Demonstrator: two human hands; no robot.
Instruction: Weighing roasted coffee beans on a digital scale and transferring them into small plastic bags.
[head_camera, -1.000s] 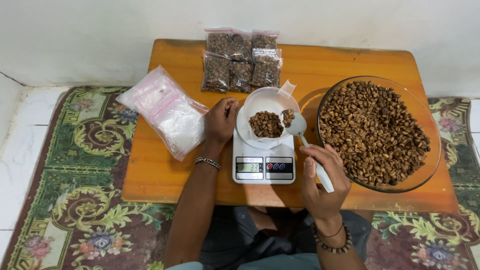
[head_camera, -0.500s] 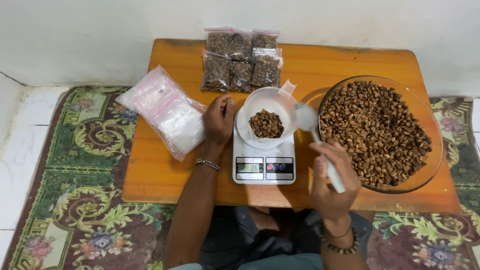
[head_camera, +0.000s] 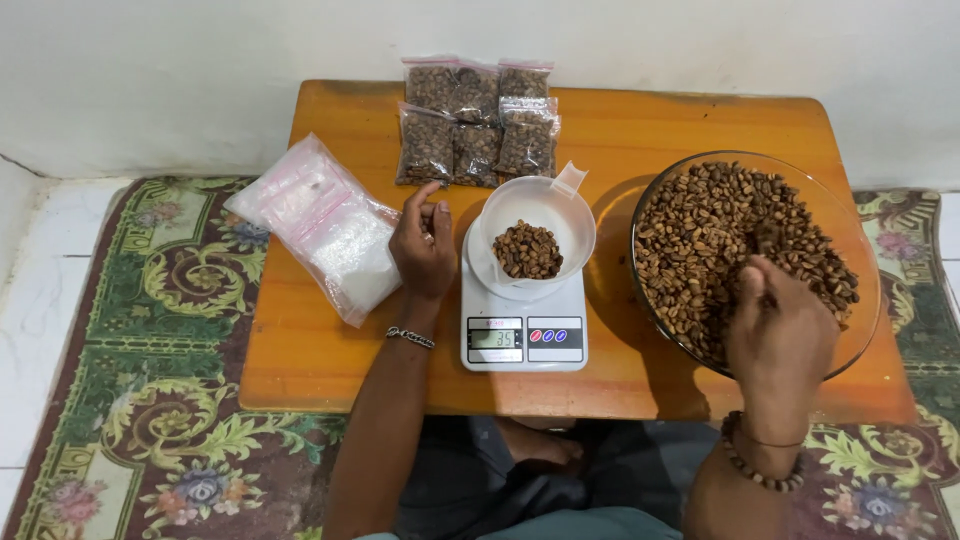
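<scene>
Left hand (head_camera: 424, 243) is resting on the table (head_camera: 690, 120), fingers loosely curled, pinching nothing, sitting just left of the white measuring cup (head_camera: 537, 222) without clearly touching it. The cup is sitting on a white digital scale (head_camera: 523, 325), with a small heap of brown beans (head_camera: 528, 250) lying inside it; its spout is pointing away toward the far right.

Right hand (head_camera: 780, 330) is hanging over the near edge of the glass bowl (head_camera: 857, 250), closed around something. Can't tell what, since the hand is hiding it; only a blurred dark tip is showing past the thumb, down in the bowl's bean pile (head_camera: 720, 230).

Stack of empty clear zip bags (head_camera: 318, 226) is lying just left of the left hand, hanging slightly over the table edge. Filled bean packets (head_camera: 478, 122) are lying in a cluster beyond the left hand, at the far edge of the table. Patterned rug (head_camera: 150, 350) is lying under the table on both sides.
</scene>
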